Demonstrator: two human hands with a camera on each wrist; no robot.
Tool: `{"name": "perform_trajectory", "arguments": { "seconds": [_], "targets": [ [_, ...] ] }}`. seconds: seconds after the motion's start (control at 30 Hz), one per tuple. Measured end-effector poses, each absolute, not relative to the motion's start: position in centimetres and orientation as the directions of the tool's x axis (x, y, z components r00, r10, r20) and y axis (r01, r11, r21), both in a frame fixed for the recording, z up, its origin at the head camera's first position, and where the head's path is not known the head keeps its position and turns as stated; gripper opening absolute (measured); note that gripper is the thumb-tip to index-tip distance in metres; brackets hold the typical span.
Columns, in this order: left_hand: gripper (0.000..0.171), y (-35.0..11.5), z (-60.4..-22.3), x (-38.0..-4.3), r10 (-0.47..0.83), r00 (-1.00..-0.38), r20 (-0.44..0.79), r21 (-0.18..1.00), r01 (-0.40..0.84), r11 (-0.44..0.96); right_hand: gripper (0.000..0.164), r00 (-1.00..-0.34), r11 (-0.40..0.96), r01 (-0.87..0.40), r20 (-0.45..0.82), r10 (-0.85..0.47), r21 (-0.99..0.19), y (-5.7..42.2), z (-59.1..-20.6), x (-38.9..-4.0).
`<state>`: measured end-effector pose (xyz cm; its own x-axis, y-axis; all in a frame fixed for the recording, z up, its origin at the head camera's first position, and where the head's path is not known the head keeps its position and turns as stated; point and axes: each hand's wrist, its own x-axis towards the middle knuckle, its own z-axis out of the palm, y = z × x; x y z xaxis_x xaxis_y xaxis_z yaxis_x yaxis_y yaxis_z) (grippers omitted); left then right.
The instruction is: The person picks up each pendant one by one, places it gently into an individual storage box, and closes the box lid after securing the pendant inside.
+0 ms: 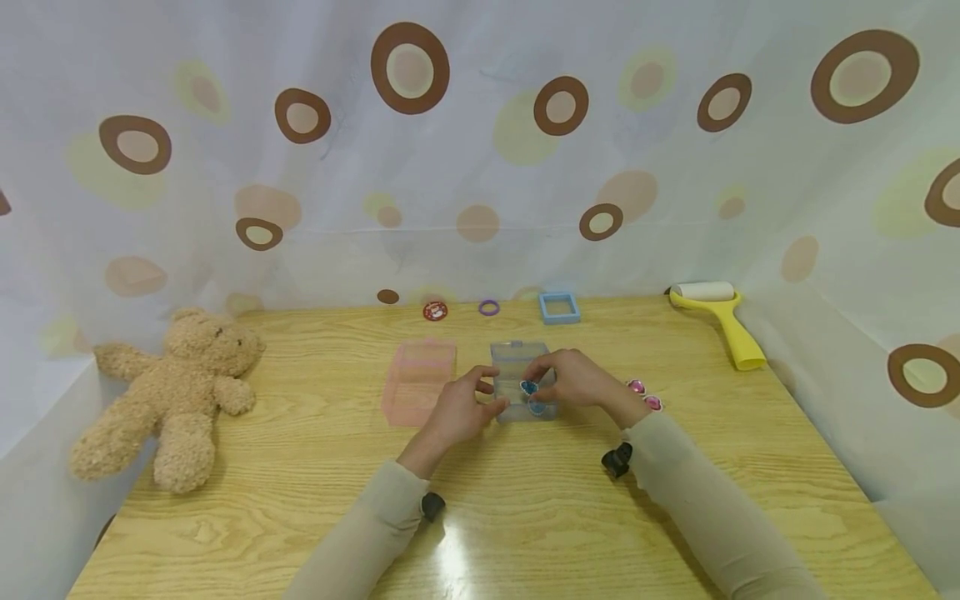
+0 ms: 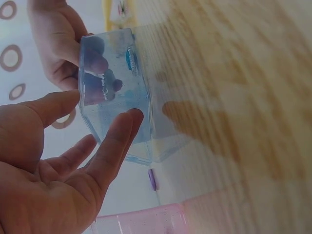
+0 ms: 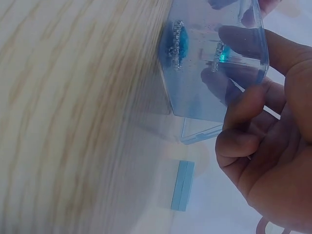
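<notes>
Right hand (image 1: 573,379): my fingertips pinch one blue gem (image 1: 529,387) (seemingly; plastic blurs it) inside clear box (image 1: 516,414).
Left hand (image 1: 459,410): fingers loosely spread at box's side.
Gem risk: slack pinch could drop it onto second gem (image 1: 537,407).

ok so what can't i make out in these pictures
- Head view: the print on the red disc, too small to read.
- Head view: part of the blue gem, covered by the right hand.
- Left wrist view: most of the pink box, cut off by the bottom edge.
- Right wrist view: most of the left hand, outside the top edge.
</notes>
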<state>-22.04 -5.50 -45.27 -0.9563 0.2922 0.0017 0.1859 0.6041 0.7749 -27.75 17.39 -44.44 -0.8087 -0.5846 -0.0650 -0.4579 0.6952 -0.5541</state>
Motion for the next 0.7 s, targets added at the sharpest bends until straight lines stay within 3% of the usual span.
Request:
{"name": "perform_trajectory", "arguments": {
  "seconds": [0.7],
  "targets": [
    [0.052, -5.46, -45.14, -21.98, 0.293, -0.956, -0.002, 0.782, 0.181, 0.597, 0.03, -0.823, 0.707, -0.459, -0.042, -0.566, -0.538, 17.74, -44.17, -27.67]
  ]
}}
